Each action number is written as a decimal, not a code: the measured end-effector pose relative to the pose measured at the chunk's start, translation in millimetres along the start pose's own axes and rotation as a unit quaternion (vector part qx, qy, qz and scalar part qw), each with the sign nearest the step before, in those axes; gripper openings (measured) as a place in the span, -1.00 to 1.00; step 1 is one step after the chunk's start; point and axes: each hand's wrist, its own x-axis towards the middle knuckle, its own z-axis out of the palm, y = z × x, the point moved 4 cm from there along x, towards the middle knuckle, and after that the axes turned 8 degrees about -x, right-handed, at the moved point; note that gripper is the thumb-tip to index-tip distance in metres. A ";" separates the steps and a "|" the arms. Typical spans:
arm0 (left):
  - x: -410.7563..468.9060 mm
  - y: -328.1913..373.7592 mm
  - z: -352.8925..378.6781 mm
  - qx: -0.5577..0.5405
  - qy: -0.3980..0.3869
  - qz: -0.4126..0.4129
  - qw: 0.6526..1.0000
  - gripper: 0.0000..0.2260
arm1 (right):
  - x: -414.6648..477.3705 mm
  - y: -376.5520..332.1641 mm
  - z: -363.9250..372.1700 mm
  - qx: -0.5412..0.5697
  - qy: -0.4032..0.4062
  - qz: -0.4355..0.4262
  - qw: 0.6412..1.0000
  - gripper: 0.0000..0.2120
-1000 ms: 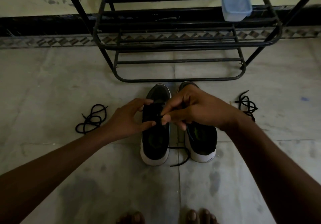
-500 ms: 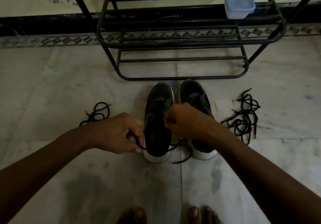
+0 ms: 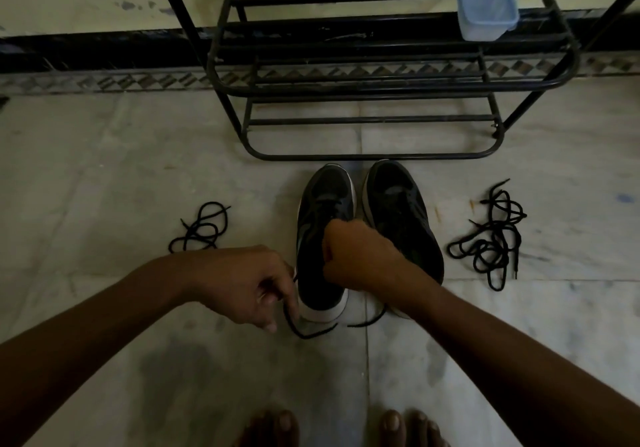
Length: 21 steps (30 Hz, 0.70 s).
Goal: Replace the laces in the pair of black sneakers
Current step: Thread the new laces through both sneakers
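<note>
View from above of a dim, pale tiled floor [image 3: 104,176]. A pair of black sneakers with white soles stands side by side at the centre, toes pointing to 12 o'clock: the left sneaker [image 3: 323,238] and the right sneaker [image 3: 398,211], nearly touching. The person's left hand [image 3: 242,283] sits just beside the heel of the left sneaker, at its 8 o'clock, fingers curled and pinching a thin black lace [image 3: 304,334]. The lace drops from the fingers and curves along the floor around the white heel. A second short stretch of it shows at 6 o'clock of the pair, running out from under the right wrist. The right hand [image 3: 356,256] is closed in a fist, knuckles up, over the gap between the two sneakers and partly covering both. Its fingertips are hidden, so I cannot tell whether it grips the lace. At 9 o'clock of the pair, well apart, lies a small loose bundle of black lace [image 3: 202,226]. At 3 o'clock lies a larger tangle of black laces [image 3: 491,238]. At 12 o'clock, near the toes, stands a black metal shoe rack [image 3: 363,157] against the wall. A clear plastic lidded container [image 3: 486,8] rests on an upper shelf, at about 1 o'clock. Bare toes [image 3: 277,426] show at the bottom edge, at 6 o'clock.
</note>
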 end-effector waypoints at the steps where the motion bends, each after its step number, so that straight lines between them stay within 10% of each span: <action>1: 0.2 0.3 -2.5 -0.033 0.000 0.011 0.999 -0.75 | 0.8 6.6 -4.4 0.041 0.005 0.007 0.999 -0.82; 8: 11.9 -12.1 -42.9 -0.107 0.339 0.060 0.933 -0.58 | -8.6 42.9 -51.3 0.227 0.128 -0.015 0.965 -0.85; 13: 41.4 1.1 -53.6 -0.274 0.229 0.147 0.922 -0.22 | -15.8 48.7 -57.3 0.403 0.143 -0.020 0.904 -0.85; 19: 58.4 -8.2 -65.5 -0.353 0.378 0.071 0.853 -0.90 | -14.8 62.7 -56.2 0.324 0.202 -0.003 0.924 -0.78; 21: 56.1 -20.2 -71.1 -0.377 0.426 0.039 0.821 -0.85 | -12.3 67.1 -52.5 0.303 0.192 0.004 0.933 -0.75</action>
